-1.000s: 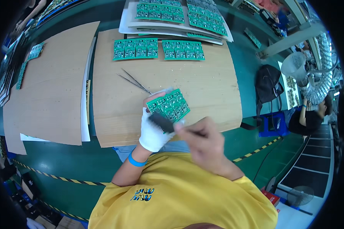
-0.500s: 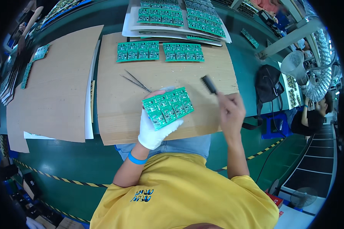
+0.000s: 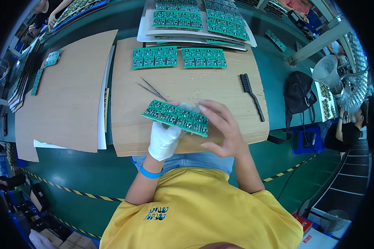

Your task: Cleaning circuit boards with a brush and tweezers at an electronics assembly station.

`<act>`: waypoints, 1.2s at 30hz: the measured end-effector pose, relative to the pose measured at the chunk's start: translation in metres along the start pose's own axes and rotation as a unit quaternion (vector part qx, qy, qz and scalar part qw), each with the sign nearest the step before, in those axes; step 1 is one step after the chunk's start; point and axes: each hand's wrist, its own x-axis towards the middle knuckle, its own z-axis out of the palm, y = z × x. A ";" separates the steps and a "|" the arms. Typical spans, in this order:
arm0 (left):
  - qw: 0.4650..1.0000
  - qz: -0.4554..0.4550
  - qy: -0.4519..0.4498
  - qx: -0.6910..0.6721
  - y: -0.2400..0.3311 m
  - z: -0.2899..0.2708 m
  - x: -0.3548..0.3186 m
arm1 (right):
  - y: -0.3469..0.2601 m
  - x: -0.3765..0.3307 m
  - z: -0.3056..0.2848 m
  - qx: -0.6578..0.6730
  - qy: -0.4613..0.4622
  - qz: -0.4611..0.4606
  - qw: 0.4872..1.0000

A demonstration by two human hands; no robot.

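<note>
Head view, landmark: we take the wooden board [image 3: 220, 89] on the green bench as our reference for every place below.

Left hand: our left hand [image 3: 165, 139], in a white glove with a blue wristband below it, is closed from underneath on the green circuit panel [image 3: 176, 117], over the near edge of the wooden board.

Right hand: our bare right hand [image 3: 222, 128] grips the right end of the same panel, fingers curled over its top edge and thumb below, above the board's near right part.

Circuit panel: it is lifted off the wooden board and tilted, left end higher in the picture, component side toward us; it hangs over the board's near middle.

Tweezers: 1 pair of metal tweezers [image 3: 151, 88] lies flat on the board, just beyond the panel's far left corner; whether the two touch we cannot tell.

Brush: 1 black brush [image 3: 251, 95] lies on the board's right side, well apart from our right hand, bristle end away from us.

Flat panels: 2 more green panels [image 3: 176, 57] lie side by side on the board's far part.

White trays: beyond the board's far edge, white trays [image 3: 147, 31] carry further green panels.

Cardboard: left of the board lies 1 big brown cardboard sheet [image 3: 66, 91].

Black bag: right of the board, a black bag [image 3: 299, 93] hangs off the bench edge.
</note>
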 end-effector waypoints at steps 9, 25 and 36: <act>0.999 0.019 -0.002 0.026 0.009 0.020 0.022 | 0.043 -0.014 0.033 0.354 0.148 0.293 0.876; 1.000 0.002 -0.021 0.015 0.009 0.028 0.018 | 0.038 -0.014 0.024 0.422 0.160 0.299 0.841; 1.000 0.012 0.002 0.025 0.004 0.016 0.029 | 0.052 -0.015 0.029 0.419 0.135 0.267 0.857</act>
